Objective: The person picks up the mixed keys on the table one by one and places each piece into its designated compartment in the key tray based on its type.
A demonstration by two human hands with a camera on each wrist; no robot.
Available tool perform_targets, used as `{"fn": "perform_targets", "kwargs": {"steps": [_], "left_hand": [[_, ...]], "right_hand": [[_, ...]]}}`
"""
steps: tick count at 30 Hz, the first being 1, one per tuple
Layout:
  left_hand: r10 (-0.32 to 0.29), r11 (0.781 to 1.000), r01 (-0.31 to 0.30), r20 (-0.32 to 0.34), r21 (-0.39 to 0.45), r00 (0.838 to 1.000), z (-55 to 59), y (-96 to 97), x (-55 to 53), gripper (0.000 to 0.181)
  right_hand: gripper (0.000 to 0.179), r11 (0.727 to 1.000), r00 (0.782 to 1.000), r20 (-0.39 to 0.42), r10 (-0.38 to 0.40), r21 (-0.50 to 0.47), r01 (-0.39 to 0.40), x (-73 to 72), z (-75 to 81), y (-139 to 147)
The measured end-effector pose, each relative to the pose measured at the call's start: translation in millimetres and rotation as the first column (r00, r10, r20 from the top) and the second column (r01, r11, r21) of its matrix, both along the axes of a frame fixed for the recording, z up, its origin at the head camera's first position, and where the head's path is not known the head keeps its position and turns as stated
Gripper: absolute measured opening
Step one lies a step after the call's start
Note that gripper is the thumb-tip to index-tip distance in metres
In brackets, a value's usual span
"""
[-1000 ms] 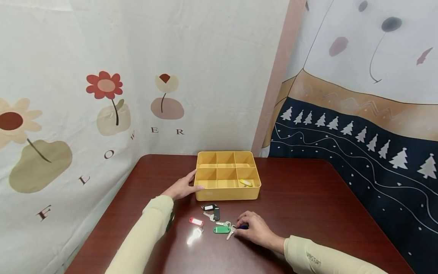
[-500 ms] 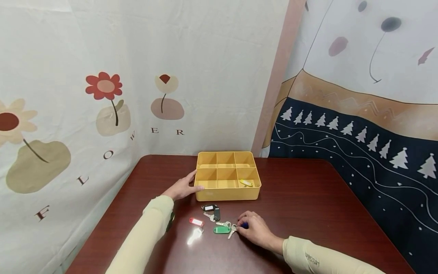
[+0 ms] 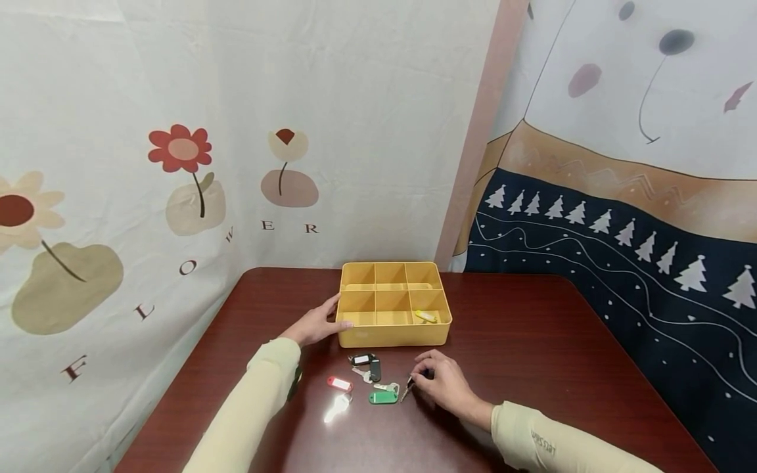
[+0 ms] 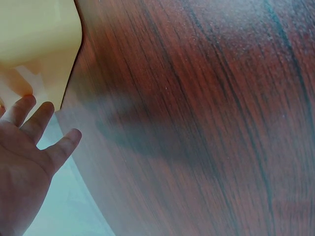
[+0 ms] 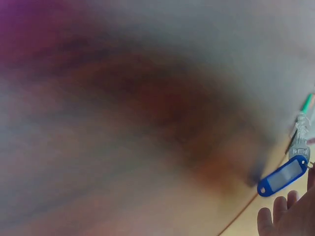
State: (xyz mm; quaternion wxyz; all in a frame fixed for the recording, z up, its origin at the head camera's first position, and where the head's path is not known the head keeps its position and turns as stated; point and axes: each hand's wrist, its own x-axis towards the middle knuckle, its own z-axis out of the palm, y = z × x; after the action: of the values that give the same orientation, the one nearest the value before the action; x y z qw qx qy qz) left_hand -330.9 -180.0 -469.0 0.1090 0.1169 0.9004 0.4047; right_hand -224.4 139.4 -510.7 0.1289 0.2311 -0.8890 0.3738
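One blue tag (image 5: 282,176), one yellow box (image 3: 393,336)

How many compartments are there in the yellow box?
6: three in the back row, three in the front row, whose right one holds the yellow key tag. None is hidden.

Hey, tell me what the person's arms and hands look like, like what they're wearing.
Pale yellow long sleeves: the left sleeve and right sleeve both reach the wrist. Small dark lettering marks the right one, too tiny to read. A dark patch edges the left one, unclear what. Left hand and right hand wear no gloves.
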Motion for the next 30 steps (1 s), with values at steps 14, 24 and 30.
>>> {"fn": "perform_targets", "kwargs": {"steps": [14, 24, 30], "left_hand": [[0.0, 1.0, 0.0, 0.003, -0.013, 1.0, 0.3, -0.5, 1.7, 0.097], [0.011, 1.0, -0.011, 0.007, -0.01, 1.0, 1.2, -0.9, 3.4, 0.096], [0.0, 1.0, 0.0, -0.003, -0.015, 1.0, -0.2, -1.0, 2.3, 0.097]], "right_hand": [[0.013, 0.971, 0.994, 0.089, -0.067, -0.225, 0.085, -21.4, 32.8, -8.4], [0.006, 0.937, 0.989, 0.114, -0.099, -0.323, 0.131, -40.2, 56.3, -15.5], [0.008, 0.919, 0.983, 0.151, -0.108, -0.361, 0.156, -49.8, 65.6, -17.9]]}}
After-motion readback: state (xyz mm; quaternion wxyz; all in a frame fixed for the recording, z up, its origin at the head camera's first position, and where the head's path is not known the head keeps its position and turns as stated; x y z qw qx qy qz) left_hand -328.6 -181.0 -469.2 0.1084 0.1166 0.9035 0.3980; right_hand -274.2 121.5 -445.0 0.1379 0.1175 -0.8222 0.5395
